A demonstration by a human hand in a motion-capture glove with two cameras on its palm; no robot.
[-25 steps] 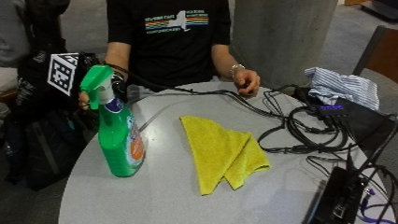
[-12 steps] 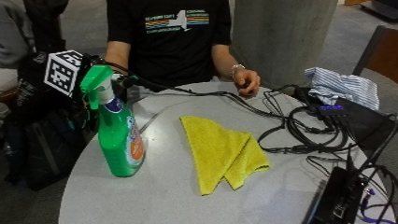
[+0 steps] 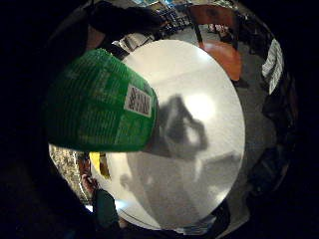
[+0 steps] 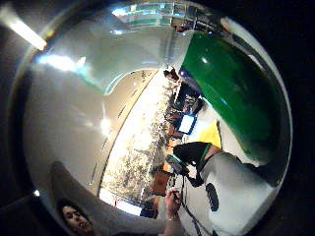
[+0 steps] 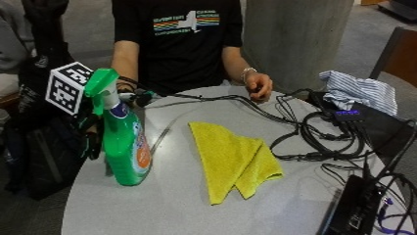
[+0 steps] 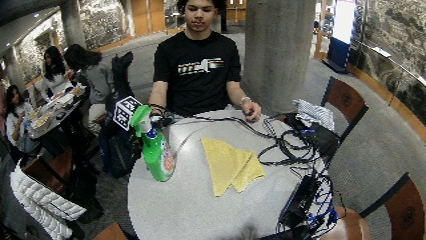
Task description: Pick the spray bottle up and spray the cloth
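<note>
Spray bottle (image 5: 125, 147) stands upright on the table (image 5: 163, 205) beside the yellow cloth (image 5: 231, 159); gloved right hand (image 5: 91, 139) sits behind it, grip unclear.

No words can be made out; the spray bottle (image 5: 126, 147) label and the shirt (image 5: 187, 22) print are unreadable.

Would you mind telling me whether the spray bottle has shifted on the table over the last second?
No. The spray bottle stands upright at the same spot, at the same gap from the yellow cloth, near the table's edge.
</note>
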